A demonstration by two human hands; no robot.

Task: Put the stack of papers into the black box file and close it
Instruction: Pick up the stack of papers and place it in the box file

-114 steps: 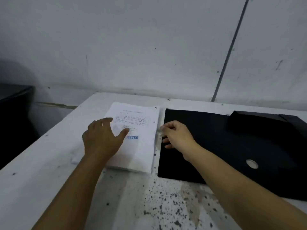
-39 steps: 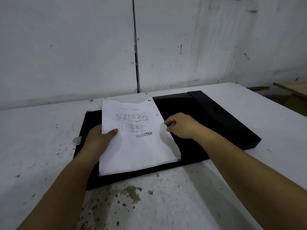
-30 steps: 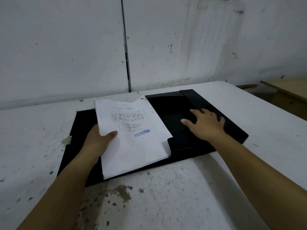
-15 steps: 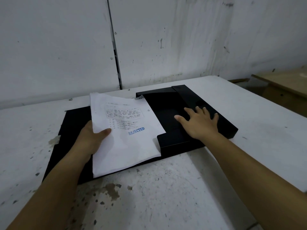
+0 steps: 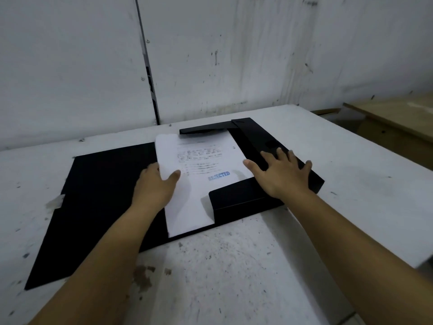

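The black box file point(image 5: 98, 198) lies open and flat on the white table, its cover spread to the left and its tray with raised flaps to the right. The stack of white papers point(image 5: 199, 181), stamped "REJECTED" in blue, lies partly in the tray, its near right corner under the front flap point(image 5: 239, 198) and its top edge under the far flap. My left hand point(image 5: 157, 184) grips the stack's left edge, thumb on top. My right hand point(image 5: 281, 174) rests flat with fingers spread on the tray's right side flap, thumb touching the paper's edge.
The white table point(image 5: 234, 277) is speckled with dark spots and stains near me. A grey panelled wall point(image 5: 210, 55) rises right behind it. A wooden surface point(image 5: 398, 118) stands beyond the table's right edge.
My left hand has slid the papers to the right, off the cover and into the tray under the flaps. My right hand stays pressed on the right flap.
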